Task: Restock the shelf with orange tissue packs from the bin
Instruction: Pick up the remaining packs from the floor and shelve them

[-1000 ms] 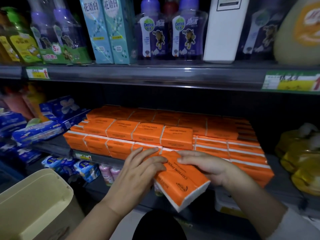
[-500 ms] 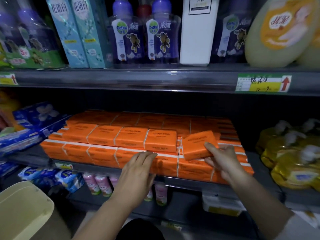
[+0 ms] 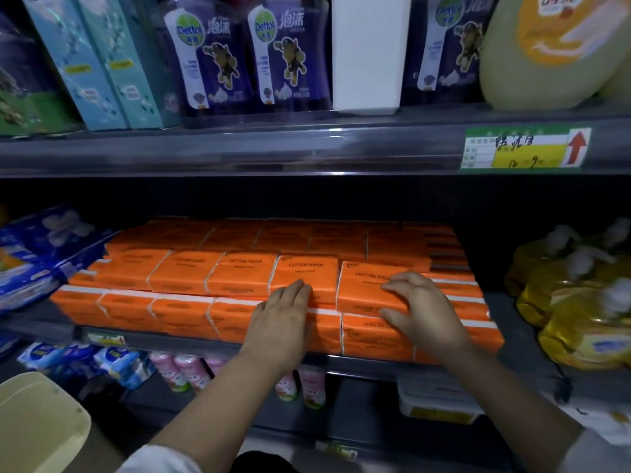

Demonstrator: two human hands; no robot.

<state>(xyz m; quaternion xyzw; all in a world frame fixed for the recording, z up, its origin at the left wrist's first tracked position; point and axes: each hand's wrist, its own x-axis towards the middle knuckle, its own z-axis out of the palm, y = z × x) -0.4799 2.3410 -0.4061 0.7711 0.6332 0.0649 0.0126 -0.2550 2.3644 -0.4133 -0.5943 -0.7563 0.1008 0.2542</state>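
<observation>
Right hand (image 3: 423, 310) grips the orange tissue pack (image 3: 363, 288) at the right end of the front top row. My fingers curl over its top face and my thumb is against its front face, so the pack sits directly under and ahead of my palm. The pack lies flat, "COTTON TISSUE" label up, resting on the lower layer of orange packs (image 3: 136, 310) on the shelf (image 3: 191, 343). Its left edge is just beside the neighbouring pack (image 3: 305, 269); I cannot tell whether the two touch. Left hand (image 3: 281, 314) is flat, fingers straight and together, fingertips on the near edge of that neighbouring pack and palm over the layer below; it holds nothing. More orange packs lie in rows behind and to the left. Blue tissue packs (image 3: 51, 233) lie at the shelf's left, yellow bags (image 3: 580, 302) at its right. The cream bin (image 3: 37, 425) is at lower left, well apart from both hands; its inside is not visible. Dettol bottles (image 3: 211, 56) stand on the upper shelf (image 3: 239, 151).
</observation>
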